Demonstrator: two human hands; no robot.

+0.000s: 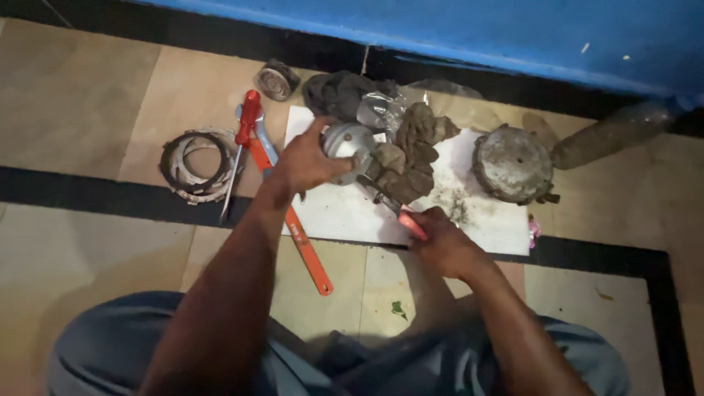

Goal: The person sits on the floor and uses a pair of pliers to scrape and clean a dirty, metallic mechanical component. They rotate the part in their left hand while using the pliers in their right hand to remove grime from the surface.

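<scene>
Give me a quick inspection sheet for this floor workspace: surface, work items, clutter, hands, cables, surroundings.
Surface: tiled floor with dark bands; white sheet laid on it, gritty dirt on its right part.
Work items: round silver metal part and grimy rag over the sheet; red-handled tool.
Clutter: stack of ring plates, red-handled screwdriver, orange flat tool, dirty round housing, small round part, dark cloth.
Hands: left hand grips the silver part; right hand grips the red-handled tool.
Cables: nothing seen.
Surroundings: blue wall behind.

The right hand [444, 246] hides most of the red-handled tool [411, 222]; its tip is blurred.
</scene>
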